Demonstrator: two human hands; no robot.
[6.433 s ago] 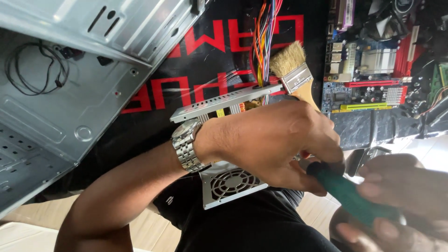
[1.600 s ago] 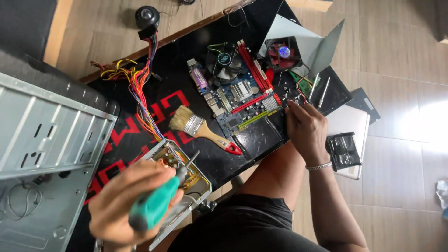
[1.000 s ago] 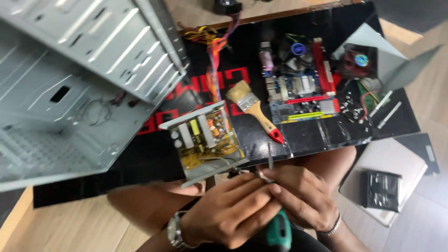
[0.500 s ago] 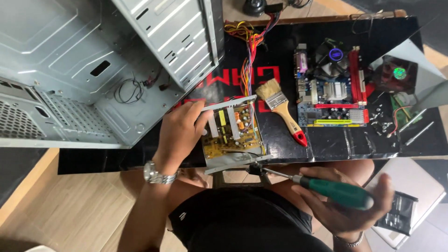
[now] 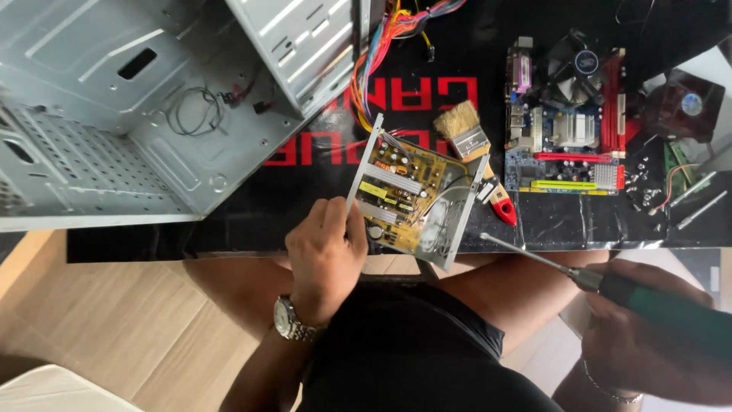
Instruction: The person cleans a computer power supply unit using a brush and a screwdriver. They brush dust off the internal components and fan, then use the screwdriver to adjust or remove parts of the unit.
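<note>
Nearest, at the lower right, the right hand [image 5: 648, 343] is clenched around the green handle of a screwdriver [image 5: 610, 284]. The tool's long axis runs from lower right to upper left, the bare metal shaft pointing toward the near edge of the black mat [image 5: 252, 214]; its tip hangs just short of the open power supply unit [image 5: 415, 191] and does not touch it.

At the centre, the left hand [image 5: 326, 255], a metal wristwatch [image 5: 293, 320] on its wrist, reaches forward from the lap, fingers curled and grasping the near left edge of the power supply's metal casing. The unit sits at the mat's near edge, tilted, its yellow circuit board exposed, long axis running near-right to far-left.

Just beyond its right side lies a paintbrush [image 5: 476, 152], bristles pointing far, red handle tip near. Coloured wires [image 5: 377, 46] lead from the unit toward the far edge. Farther right rests a motherboard [image 5: 568, 122]. To the far left stands an open grey computer case [image 5: 137, 107].
</note>
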